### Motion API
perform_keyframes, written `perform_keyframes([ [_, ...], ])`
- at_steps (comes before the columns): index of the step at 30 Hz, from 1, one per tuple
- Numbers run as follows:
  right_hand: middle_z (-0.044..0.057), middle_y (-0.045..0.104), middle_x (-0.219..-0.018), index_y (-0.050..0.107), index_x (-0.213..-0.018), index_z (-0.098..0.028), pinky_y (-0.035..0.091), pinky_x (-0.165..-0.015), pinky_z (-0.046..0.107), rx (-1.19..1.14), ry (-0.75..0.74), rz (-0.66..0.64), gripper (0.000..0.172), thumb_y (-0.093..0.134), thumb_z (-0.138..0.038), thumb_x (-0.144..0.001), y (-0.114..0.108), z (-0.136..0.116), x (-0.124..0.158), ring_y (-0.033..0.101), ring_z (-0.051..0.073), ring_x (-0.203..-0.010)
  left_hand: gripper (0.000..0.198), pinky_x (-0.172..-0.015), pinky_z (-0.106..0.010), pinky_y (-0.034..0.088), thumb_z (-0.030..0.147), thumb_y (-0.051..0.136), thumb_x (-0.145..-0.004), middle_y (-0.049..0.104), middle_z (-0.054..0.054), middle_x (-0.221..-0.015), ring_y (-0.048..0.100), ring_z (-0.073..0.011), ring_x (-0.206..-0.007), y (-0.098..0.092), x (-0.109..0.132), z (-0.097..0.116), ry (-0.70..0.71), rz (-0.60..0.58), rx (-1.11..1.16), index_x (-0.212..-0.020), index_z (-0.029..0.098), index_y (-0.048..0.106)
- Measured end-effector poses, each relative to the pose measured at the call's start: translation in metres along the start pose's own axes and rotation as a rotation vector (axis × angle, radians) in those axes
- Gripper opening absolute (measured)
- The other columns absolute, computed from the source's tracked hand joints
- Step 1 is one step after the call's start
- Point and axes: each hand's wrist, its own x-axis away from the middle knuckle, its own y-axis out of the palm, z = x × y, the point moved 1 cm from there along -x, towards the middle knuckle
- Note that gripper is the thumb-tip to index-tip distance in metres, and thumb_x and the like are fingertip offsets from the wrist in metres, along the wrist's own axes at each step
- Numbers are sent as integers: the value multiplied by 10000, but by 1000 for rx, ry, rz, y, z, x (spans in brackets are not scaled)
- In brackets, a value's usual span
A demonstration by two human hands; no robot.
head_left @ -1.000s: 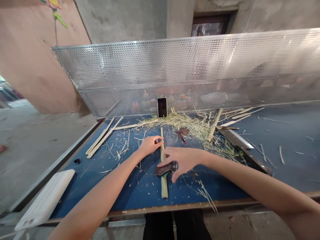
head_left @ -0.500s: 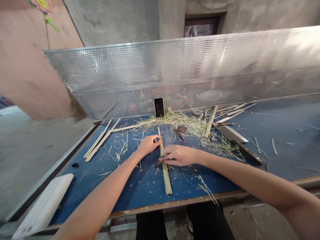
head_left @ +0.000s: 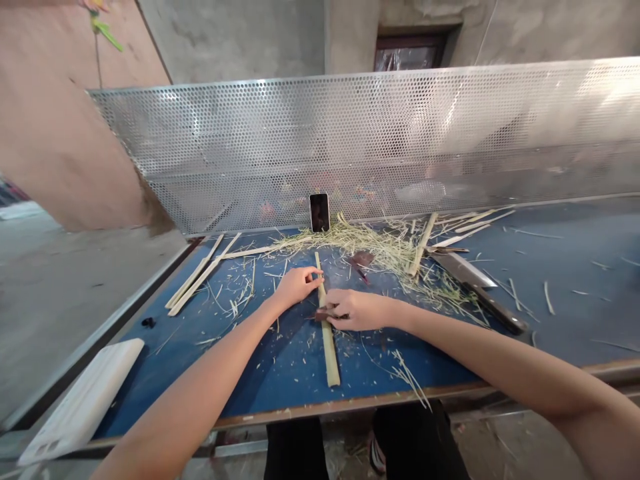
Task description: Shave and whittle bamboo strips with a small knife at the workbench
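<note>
Right hand [head_left: 357,310] curls over a dark piece [head_left: 321,315] lying across the bamboo strip [head_left: 327,333], so only its left tip shows & what it is can't be told. Whether the left hand [head_left: 297,285] pinches the strip or its fingers [head_left: 314,279] just rest there is too small to tell. Coloured blobs behind the perforated screen [head_left: 350,147] are a blur (the holes break them up), & the tabletop [head_left: 575,267] runs off at the rt edge.

left hand [head_left: 299,285], right hand [head_left: 357,310] = 2 | held bamboo strip [head_left: 330,353] = 1 | phone [head_left: 319,212] = 1 | cleaver [head_left: 470,283] = 1 | white board [head_left: 83,400] = 1
</note>
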Motion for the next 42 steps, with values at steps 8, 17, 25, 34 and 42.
perform_keyframes([
  [8,62,585,-874,601,-695,-175,501,-730,322,-57,-9,20,360,566,-219,-1050,-2,-8,-2,545,155,-755,445,-612,-282,368,511,585,-973,743,-18,-793,642,-192,-671,-1,0,0,-4,-3,-9,-1265,217,749],
  [17,60,523,-910,503,-773,-223,487,-761,390,-38,342,566,310,478,-328,-1064,-28,14,7,516,206,-826,394,-629,-310,367,542,642,-938,742,-78,-887,697,-259,-799,10,7,23,-191,85,-218,-1125,195,623],
  [25,60,674,-924,483,-1062,-272,574,-788,464,-573,653,807,377,449,-647,-1046,-16,38,10,673,251,-788,226,-652,-311,384,326,673,-892,675,-47,-760,652,-231,-749,6,4,17,-182,142,-74,-742,224,539],
  [34,23,699,-787,493,-1070,-260,515,-576,362,-622,630,756,403,587,-641,-978,-20,39,8,671,202,-612,370,-454,-238,281,491,695,-878,625,-1,-584,470,-122,-451,11,8,28,-274,48,980,-727,230,480],
  [42,29,701,-874,540,-1025,-252,582,-753,386,-371,617,778,212,574,-461,-1020,-19,40,16,713,218,-813,473,-415,-246,303,567,779,-836,562,1,-516,439,-100,-405,10,11,28,-293,101,1006,-627,184,595],
])
